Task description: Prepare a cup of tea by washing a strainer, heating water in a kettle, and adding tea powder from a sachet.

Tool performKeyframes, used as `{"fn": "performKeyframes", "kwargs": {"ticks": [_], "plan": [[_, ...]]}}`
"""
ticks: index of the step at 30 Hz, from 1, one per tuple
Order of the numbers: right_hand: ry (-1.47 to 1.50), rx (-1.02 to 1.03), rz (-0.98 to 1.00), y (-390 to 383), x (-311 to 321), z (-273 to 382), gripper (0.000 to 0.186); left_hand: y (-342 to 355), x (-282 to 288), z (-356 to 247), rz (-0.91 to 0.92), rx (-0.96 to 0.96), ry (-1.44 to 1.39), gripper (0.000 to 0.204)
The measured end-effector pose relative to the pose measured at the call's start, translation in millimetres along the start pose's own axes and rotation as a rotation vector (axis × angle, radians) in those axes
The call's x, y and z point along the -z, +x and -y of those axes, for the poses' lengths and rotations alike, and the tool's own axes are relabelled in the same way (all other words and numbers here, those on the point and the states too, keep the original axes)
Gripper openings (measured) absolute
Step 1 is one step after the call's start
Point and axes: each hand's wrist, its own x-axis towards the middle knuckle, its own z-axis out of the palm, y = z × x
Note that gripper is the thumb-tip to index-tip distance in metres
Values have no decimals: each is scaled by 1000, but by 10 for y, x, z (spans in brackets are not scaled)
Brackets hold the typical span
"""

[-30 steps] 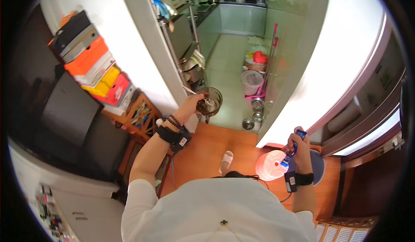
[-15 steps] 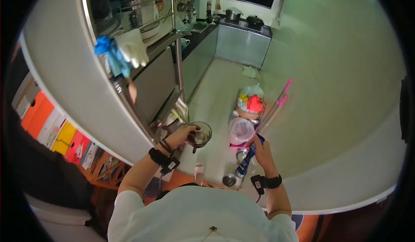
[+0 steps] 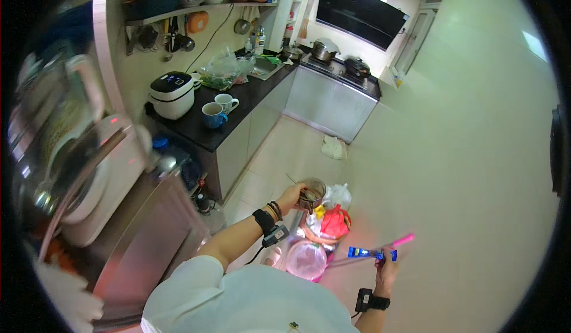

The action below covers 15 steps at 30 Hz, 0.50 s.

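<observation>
My left hand (image 3: 290, 200) is closed on a brown see-through glass mug (image 3: 314, 189), held out over the floor clutter. A thin light stem, perhaps a spoon handle, sticks up beside its rim. In my right hand (image 3: 385, 269) is a narrow blue sachet (image 3: 361, 253), pinched near one end and lying sideways. Below the hands stand a pink-rimmed bin with a clear liner (image 3: 306, 260) and a red plastic bag (image 3: 335, 221) on a pile of bags.
On the left, a black counter (image 3: 238, 116) carries a white rice cooker (image 3: 172, 96), a blue mug (image 3: 213, 116) and a white mug (image 3: 226, 102). A pink pole (image 3: 404, 239) leans near the right wall. Ahead is a stove with pots (image 3: 324, 49). A blurred metal rack (image 3: 137, 226) stands close left.
I have moved forward into the kitchen, and the counter has come into view. Both hands still hold their things; the mug is now above the bags and the sachet has turned sideways.
</observation>
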Motion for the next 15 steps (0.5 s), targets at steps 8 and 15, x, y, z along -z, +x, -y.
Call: {"fn": "performKeyframes", "kwargs": {"ticks": [8,15], "plan": [[174,-155,639,3211,-2585,-291,18,1342,1252,-587,-265,-101,117,40],[82,-415,1127,4312,-5645,-607,24,1536,2046,-1299,-469,-158,2,39]]}}
